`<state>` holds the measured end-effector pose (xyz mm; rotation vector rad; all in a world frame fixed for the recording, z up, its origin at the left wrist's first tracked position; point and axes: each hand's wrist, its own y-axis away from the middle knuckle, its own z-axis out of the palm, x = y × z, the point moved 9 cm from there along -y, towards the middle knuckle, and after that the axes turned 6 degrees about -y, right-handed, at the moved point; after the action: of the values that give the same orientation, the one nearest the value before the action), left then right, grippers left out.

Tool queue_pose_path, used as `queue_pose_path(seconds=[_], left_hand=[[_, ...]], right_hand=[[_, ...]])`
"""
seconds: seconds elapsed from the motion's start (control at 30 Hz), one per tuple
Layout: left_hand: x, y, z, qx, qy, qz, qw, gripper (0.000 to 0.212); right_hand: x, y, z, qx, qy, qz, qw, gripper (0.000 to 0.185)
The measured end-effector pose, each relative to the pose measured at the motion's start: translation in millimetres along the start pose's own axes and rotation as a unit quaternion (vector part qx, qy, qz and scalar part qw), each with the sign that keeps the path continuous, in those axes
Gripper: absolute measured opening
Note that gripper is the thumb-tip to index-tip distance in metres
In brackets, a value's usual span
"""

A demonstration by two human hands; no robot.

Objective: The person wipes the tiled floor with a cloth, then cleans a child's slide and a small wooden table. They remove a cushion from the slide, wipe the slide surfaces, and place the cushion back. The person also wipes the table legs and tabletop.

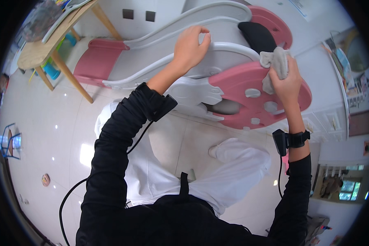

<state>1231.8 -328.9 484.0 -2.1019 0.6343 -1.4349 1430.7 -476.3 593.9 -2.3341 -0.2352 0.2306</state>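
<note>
My right hand (pixel 286 80) grips a grey cloth (pixel 279 63) against the upper edge of the pink side panel (pixel 240 75) of a plastic children's slide. My left hand (pixel 191 46) is raised over the slide's grey chute (pixel 160 47), beside its white side rail (pixel 233 47); the fingers are bent, with a gap between thumb and forefinger and nothing held. A black object (pixel 258 36) lies at the top of the slide, just beyond the cloth. The chute ends in a pink section (pixel 100 60) at the left.
A wooden table (pixel 37 53) with a bulky clear plastic bag (pixel 43 21) stands at upper left, its legs near the slide's foot. White cabinets (pixel 326 123) are at the right. A small round object (pixel 45 180) lies on the tiled floor, and a blue-framed chair (pixel 10 141) stands far left.
</note>
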Motion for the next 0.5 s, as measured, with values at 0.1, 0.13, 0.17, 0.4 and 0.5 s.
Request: queue_pose_path(seconds=[0.1,0.13,0.17,0.4,0.5], left_hand=[[-39.3,13.4,-2.1,-0.044,-0.008,-0.056,0.997,0.029],[-48.8,19.6,-0.5,-0.060,0.029,-0.081,0.994,0.034],[-56.6,24.9,-3.0,-0.065,0.031,-0.088,0.993,0.034],[-117.6,48.4,-57.5,-0.057,0.010,-0.181,0.982,0.033],[-147.8,54.1,-93.1,-0.030,0.029,-0.223,0.974,0.032]], right_hand=[[-37.0,-10.4,51.0,-0.060,0.019,-0.038,0.997,0.047],[-44.9,-14.8,64.4,-0.053,0.022,-0.028,0.998,0.048],[-54.3,-19.9,78.6,-0.066,0.022,-0.034,0.997,0.048],[-138.8,-20.7,211.1,-0.211,0.065,-0.177,0.959,0.049],[-175.7,4.8,300.7,-0.304,0.065,-0.185,0.932,0.047]])
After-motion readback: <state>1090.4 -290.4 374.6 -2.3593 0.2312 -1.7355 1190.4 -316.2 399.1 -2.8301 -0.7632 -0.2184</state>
